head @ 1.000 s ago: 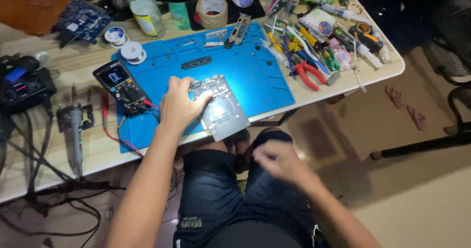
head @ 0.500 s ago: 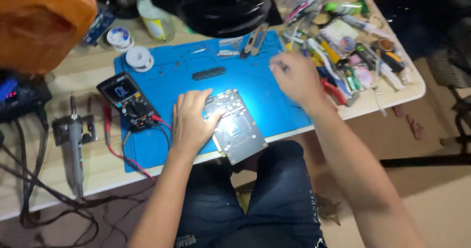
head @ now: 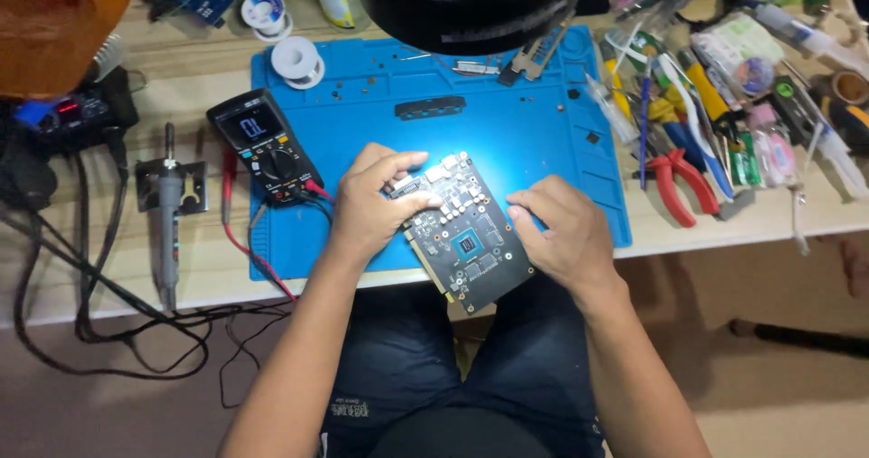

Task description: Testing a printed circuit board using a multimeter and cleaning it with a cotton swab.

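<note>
I judge the circuit board (head: 466, 236) to be light and stiff but fragile — bare chips and small parts stand all over its upper face, so I'd take it by the edges and corners only, never across the components. It is a dark rectangular board with a square chip near its middle and silvery blocks at its far end, lying tilted on the near edge of the blue mat (head: 507, 132), its near corner overhanging my lap. My left hand (head: 371, 200) clamps the board's far left corner, fingers curled over the silvery parts. My right hand (head: 561, 232) rests against the board's right edge, fingers together — whether they grip, I cannot tell. A multimeter (head: 262, 146) sits at the mat's left edge.
</note>
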